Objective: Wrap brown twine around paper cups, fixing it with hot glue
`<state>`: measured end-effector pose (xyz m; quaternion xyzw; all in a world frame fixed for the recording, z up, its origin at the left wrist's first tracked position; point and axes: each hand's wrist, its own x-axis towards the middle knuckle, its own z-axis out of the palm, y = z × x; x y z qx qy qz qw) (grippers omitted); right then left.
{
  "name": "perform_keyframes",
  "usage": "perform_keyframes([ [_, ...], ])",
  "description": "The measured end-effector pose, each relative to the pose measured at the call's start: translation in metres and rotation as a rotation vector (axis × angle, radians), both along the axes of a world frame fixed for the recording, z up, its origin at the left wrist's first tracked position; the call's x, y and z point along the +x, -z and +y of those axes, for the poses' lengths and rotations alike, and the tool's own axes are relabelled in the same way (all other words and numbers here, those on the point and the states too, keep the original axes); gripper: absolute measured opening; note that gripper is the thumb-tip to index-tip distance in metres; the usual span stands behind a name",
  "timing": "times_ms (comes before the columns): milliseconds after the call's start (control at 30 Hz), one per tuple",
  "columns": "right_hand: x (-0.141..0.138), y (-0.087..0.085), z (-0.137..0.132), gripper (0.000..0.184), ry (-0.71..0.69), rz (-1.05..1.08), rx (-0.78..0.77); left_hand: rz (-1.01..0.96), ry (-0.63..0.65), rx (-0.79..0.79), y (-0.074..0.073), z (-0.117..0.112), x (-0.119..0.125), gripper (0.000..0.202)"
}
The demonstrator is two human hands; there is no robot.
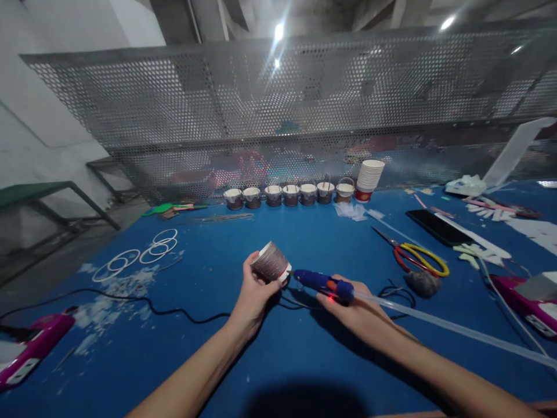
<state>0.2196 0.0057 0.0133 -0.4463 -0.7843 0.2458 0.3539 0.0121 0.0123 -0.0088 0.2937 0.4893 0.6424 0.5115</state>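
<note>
My left hand (256, 293) is closed around a paper cup (270, 262) wrapped in grey-brown cord, tilted on its side with a white and red edge toward the right. My right hand (354, 307) grips a blue hot glue gun (319, 281) with an orange part and a lit red light. The gun's nozzle points left, at or very close to the cup's edge; contact cannot be made out. A long translucent glue stick (444, 323) runs out of the gun's back toward the right.
Several wrapped cups (291, 195) line the back beside a cup stack (369, 179). Scissors (413, 255), a grey lump (422, 284) and a phone (438, 227) lie right. White rings (116, 265) and a black cable (152, 305) lie left. Magenta power strips (37, 345) flank both sides.
</note>
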Motion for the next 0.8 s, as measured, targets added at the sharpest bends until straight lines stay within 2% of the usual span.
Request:
perform_keyframes([
  [67, -0.004, 0.005, -0.003, 0.026, 0.003, -0.017, 0.053, 0.015, -0.001, 0.003, 0.001, 0.000, 0.000, 0.086],
  [267, -0.008, 0.021, -0.002, 0.025, -0.032, -0.154, 0.348, 0.024, 0.015, 0.016, -0.002, -0.002, 0.000, 0.086],
  [467, -0.007, 0.024, 0.001, 0.017, -0.050, -0.209, 0.377, 0.032, 0.014, 0.003, -0.002, -0.002, 0.001, 0.084],
  [700, -0.011, 0.036, 0.003, 0.023, -0.036, -0.179, 0.547, 0.023, 0.019, -0.006, -0.013, -0.005, 0.004, 0.080],
  [800, -0.010, 0.033, 0.003, 0.023, -0.044, -0.156, 0.561, 0.019, 0.019, -0.009, -0.016, -0.006, 0.005, 0.081],
])
